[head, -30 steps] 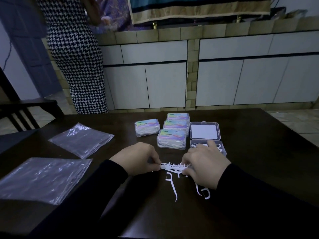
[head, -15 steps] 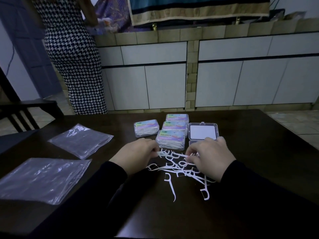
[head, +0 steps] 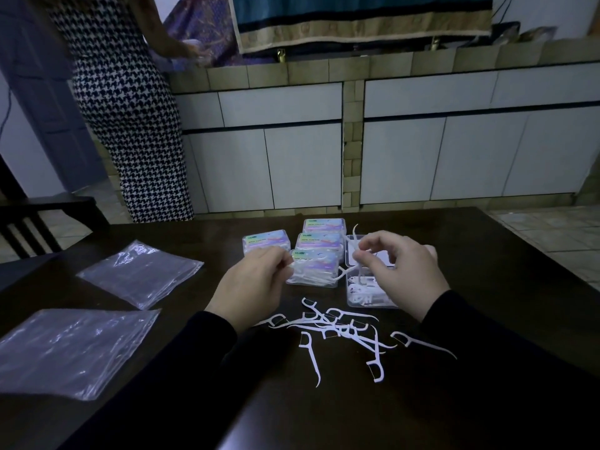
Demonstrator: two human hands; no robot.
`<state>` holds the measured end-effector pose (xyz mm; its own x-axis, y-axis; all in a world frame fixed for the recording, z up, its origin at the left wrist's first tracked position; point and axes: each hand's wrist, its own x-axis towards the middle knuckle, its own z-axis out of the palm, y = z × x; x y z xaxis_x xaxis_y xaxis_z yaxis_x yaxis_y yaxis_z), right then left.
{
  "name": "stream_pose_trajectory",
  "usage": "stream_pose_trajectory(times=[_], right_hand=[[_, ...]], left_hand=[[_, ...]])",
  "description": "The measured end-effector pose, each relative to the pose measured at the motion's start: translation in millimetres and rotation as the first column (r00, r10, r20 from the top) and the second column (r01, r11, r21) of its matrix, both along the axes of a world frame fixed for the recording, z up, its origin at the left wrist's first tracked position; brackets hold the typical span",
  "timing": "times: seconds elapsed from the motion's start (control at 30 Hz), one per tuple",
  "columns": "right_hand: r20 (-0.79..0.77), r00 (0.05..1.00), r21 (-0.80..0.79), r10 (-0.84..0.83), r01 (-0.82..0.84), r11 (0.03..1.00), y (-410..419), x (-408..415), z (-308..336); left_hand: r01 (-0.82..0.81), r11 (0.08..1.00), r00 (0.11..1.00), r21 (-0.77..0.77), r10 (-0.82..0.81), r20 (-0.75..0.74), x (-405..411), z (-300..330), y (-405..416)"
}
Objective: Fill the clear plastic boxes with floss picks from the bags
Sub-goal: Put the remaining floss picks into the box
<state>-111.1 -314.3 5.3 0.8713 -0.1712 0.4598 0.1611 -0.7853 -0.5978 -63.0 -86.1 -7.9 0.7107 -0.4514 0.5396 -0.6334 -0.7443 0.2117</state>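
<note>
An open clear plastic box [head: 354, 302] sits right of centre on the dark table with several white floss picks inside. My right hand [head: 409, 274] hovers above it and pinches a few floss picks [head: 358, 254] that point upward. My left hand [head: 251, 287] is raised beside it and pinches a small bunch of floss picks [head: 311, 276] by one end. A scattered heap of loose floss picks [head: 344, 332] lies on the table in front of both hands. Several closed, filled boxes [head: 319, 243] with colourful labels stand behind my left hand.
Two flat clear plastic bags lie on the left of the table, one far [head: 139, 274] and one near [head: 69, 349]. A person in a houndstooth dress [head: 120, 102] stands beyond the table's far left. A dark chair [head: 29, 219] stands at the left edge.
Both hands lifted off the table and moved away from me toward the open box, each carrying picks. Most of the bunch dropped and now lies scattered on the table.
</note>
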Motion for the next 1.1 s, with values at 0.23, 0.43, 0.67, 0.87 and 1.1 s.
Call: stream_pose_trajectory(times=[0.23,0.43,0.67,0.87,1.1], right_hand=[[0.063,0.987,-0.216,-0.145,0.155,0.964,-18,6,-3],[-0.053,0.995,-0.571,-0.089,0.043,0.820,-25,8,-6],[-0.175,0.979,-0.480,-0.102,0.006,0.877,-36,10,-10],[-0.297,0.949,-0.404,-0.106,-0.024,0.914,-57,7,-23],[-0.398,0.915,-0.381,-0.060,-0.105,0.918,-70,0,-28]], left_hand=[[0.015,0.999,1.000,0.031,-0.015,0.006,-2,-4,-7],[-0.001,0.999,1.000,0.042,0.002,-0.023,-5,0,-15],[-0.047,0.998,0.998,0.035,0.048,-0.035,-1,5,-39],[-0.001,1.000,0.990,0.007,0.002,-0.142,-2,13,-80],[0.068,0.981,0.978,0.180,-0.030,-0.208,5,12,-113]])
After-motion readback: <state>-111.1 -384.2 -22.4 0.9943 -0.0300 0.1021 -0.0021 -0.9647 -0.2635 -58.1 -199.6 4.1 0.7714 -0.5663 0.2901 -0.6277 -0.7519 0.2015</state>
